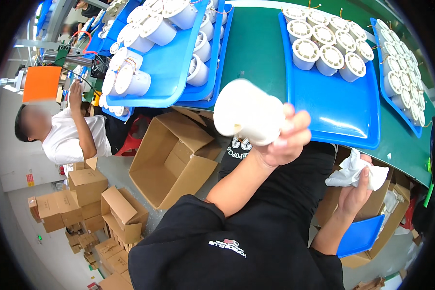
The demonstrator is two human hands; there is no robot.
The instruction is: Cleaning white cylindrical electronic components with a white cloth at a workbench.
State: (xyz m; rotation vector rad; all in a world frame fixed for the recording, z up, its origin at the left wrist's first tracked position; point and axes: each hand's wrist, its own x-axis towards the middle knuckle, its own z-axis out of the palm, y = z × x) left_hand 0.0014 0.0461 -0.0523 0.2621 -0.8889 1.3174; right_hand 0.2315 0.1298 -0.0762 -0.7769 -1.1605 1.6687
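My left hand (284, 137) is closed round a white cylindrical plastic housing (244, 111), raised in front of the bench and tilted. Its broad round end points to the upper left, and its outline is slightly smeared by motion. Further right, below the bench edge, my right hand (356, 193) grips a crumpled white cloth (357, 171). Beyond both hands a blue tray (331, 113) lies on the green bench. Similar white housings (330, 57) with ribbed round tops stand in rows on its far half, some with thin wires.
Stacked blue trays (166, 92) of white housings overhang the bench at left. Another filled tray (396, 101) lies at far right. Beneath the bench edge stands an open cardboard box (171, 162). A co-worker in a white shirt (67, 140) sits at left, near more cartons (87, 188).
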